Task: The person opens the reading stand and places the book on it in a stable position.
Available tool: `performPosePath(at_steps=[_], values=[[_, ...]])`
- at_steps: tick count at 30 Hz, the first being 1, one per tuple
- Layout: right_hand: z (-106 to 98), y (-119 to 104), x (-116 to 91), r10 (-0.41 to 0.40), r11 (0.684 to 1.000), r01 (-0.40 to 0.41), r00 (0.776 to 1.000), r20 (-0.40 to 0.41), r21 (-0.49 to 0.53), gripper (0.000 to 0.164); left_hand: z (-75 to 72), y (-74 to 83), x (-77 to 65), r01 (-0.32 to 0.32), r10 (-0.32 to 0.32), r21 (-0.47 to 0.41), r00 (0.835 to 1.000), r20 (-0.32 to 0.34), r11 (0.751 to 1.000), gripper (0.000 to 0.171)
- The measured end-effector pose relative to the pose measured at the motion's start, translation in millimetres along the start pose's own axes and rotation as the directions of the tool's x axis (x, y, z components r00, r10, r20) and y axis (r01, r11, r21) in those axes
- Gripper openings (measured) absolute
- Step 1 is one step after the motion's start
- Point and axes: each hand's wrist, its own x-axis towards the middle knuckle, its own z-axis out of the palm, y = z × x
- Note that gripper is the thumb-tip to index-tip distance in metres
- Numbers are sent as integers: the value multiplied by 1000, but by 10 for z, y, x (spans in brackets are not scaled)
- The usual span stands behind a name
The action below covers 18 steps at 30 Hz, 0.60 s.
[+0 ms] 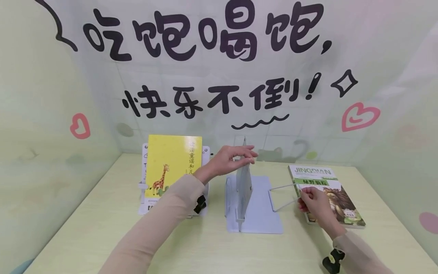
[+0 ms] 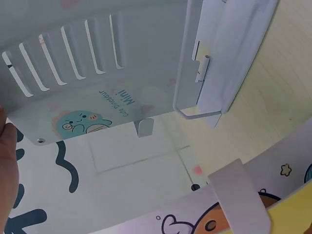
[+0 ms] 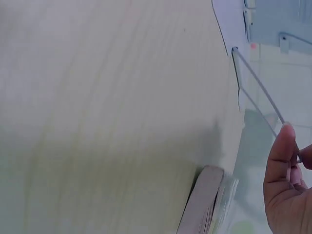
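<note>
A pale blue-grey metal book stand (image 1: 244, 190) stands mid-table, its panel raised on edge above a flat base plate (image 1: 265, 207). My left hand (image 1: 228, 161) grips the panel's top edge; in the left wrist view only part of the hand shows, beside the slotted panel (image 2: 87, 87) with its dinosaur print. On the right, a thin wire support (image 1: 284, 187) slants up from the base plate. Its free end is pinched between the thumb and fingers of my right hand (image 1: 316, 205), which is over the left part of a thick book (image 1: 349, 207).
On the left, a second, white printed book stand (image 1: 206, 152) bears a yellow book (image 1: 174, 160) with a giraffe on its cover. The thick book lies flat near the table's right side. A printed wall covering (image 1: 219, 125) rises behind the pale wooden table (image 1: 212, 253).
</note>
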Motion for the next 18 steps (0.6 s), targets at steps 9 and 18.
performPosePath(at_steps=[9, 18], values=[[82, 2, -49, -203, 976, 189, 969, 140, 111, 22, -82, 6, -16, 53, -52, -72, 999, 11, 996, 13], [199, 81, 32, -276, 958, 283, 878, 390, 40, 19, -71, 6, -28, 65, -64, -73, 998, 15, 995, 14]])
